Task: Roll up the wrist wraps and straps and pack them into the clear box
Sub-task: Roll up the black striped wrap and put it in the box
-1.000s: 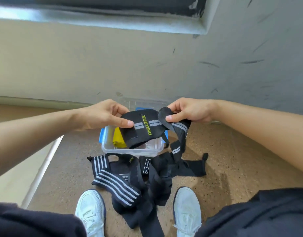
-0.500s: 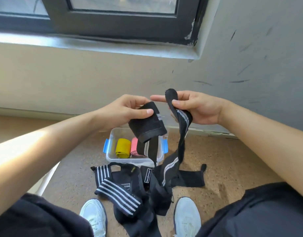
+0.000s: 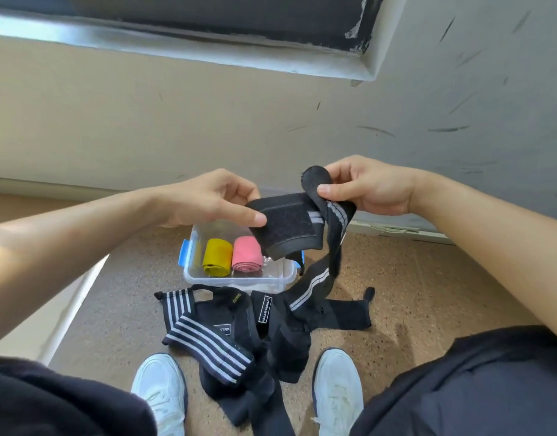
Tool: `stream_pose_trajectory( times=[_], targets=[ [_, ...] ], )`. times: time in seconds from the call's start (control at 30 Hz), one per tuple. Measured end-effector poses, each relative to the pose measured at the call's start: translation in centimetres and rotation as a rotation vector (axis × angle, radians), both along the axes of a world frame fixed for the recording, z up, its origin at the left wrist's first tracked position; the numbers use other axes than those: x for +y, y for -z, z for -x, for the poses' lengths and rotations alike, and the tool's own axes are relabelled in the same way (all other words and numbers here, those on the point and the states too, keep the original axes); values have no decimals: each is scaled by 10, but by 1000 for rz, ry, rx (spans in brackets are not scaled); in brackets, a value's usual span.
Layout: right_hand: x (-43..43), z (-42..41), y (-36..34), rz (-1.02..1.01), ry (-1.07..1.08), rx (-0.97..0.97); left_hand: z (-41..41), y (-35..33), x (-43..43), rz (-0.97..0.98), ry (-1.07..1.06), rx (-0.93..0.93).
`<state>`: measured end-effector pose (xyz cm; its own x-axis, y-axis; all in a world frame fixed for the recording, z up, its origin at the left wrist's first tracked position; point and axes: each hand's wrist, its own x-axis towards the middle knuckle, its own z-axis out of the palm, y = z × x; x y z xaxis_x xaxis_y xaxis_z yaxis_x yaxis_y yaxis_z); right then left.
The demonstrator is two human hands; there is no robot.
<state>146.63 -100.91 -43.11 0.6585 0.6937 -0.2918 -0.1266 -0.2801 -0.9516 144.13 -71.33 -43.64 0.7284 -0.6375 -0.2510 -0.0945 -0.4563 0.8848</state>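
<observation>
I hold a black wrist wrap (image 3: 289,226) with grey stripes over the clear box (image 3: 239,280). My left hand (image 3: 217,202) pinches its wide velcro end. My right hand (image 3: 365,187) grips the other end, folded into a loop above the thumb. The wrap's long tail hangs down to the right of the box onto the floor. Inside the box lie a yellow roll (image 3: 217,256) and a pink roll (image 3: 247,258). A heap of black wraps and straps (image 3: 239,335) with white stripes lies on the floor in front of the box.
The box has blue latches (image 3: 184,254) and stands on a brown speckled floor near the wall. My two white shoes (image 3: 337,391) flank the heap. A pale floor strip runs along the left. A window frame sits high on the wall.
The hands came lower and turned the wrap's wide end flatter, velcro side up. The right hand's folded loop now stands above its thumb. The camera tilted down.
</observation>
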Motion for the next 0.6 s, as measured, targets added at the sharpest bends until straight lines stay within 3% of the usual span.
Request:
stream_pose_trajectory(
  times=[0.3, 0.6],
  targets=[
    [-11, 0, 9, 127, 107, -179, 6, 1, -10, 216, -86, -86],
    [-18, 5, 10, 180, 84, -166, -3, 16, 3, -119, -130, -284]
  ],
)
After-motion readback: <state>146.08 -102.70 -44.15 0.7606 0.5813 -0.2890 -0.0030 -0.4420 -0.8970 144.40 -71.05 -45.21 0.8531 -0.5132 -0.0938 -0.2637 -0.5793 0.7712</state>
